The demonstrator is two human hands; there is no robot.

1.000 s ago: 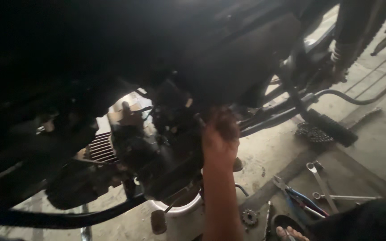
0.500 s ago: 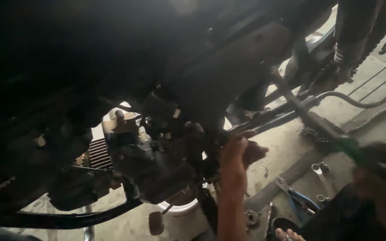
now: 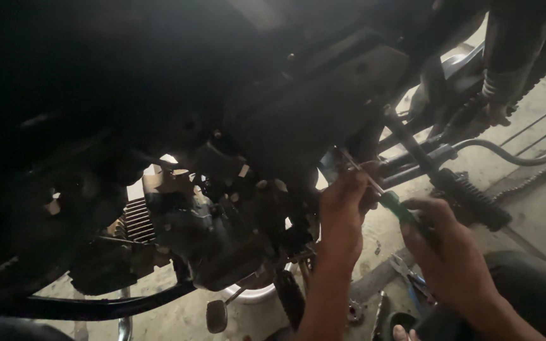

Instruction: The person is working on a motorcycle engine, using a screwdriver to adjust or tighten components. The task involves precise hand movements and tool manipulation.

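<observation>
A dark motorcycle engine (image 3: 216, 233) hangs under the frame in the middle of the head view. My left hand (image 3: 344, 211) reaches up beside the engine and pinches the thin metal shaft of a screwdriver near its tip. My right hand (image 3: 445, 249) is closed around the screwdriver's green handle (image 3: 394, 205), lower right. The shaft (image 3: 356, 169) slants up and left toward the dark underside of the bike, where its tip is lost in shadow.
A ribbed black footpeg (image 3: 472, 199) and kick lever sit just right of my hands. Wrenches and pliers (image 3: 412, 278) lie on the concrete floor below. A white bowl (image 3: 254, 293) stands under the engine. A chain (image 3: 538, 173) trails at right.
My left hand has dropped from the engine side and shifted right. My right hand has come into view with the green-handled screwdriver, and both hands now hold it.
</observation>
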